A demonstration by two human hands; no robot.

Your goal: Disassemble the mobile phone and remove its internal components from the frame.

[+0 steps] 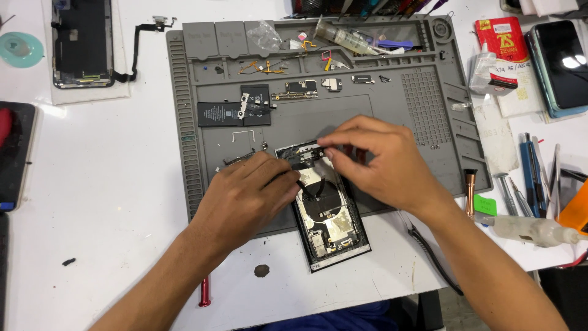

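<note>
Both hands — left hand (248, 190), right hand (373, 162) — pinch parts on the opened phone (327, 211) (grey mat (404, 110) beneath)

The opened phone chassis (327, 211) is showing bare, shiny metal plates and a dark matt coil inside. The grey repair mat (404, 116) beneath it is looking like matt rubber, ribbed along its left edge. The desk (122, 184) is showing a smooth white surface with a faint sheen. The black battery (236, 110) is looking matt, and the phone screen (82, 40) is reflecting like glossy glass.
</note>
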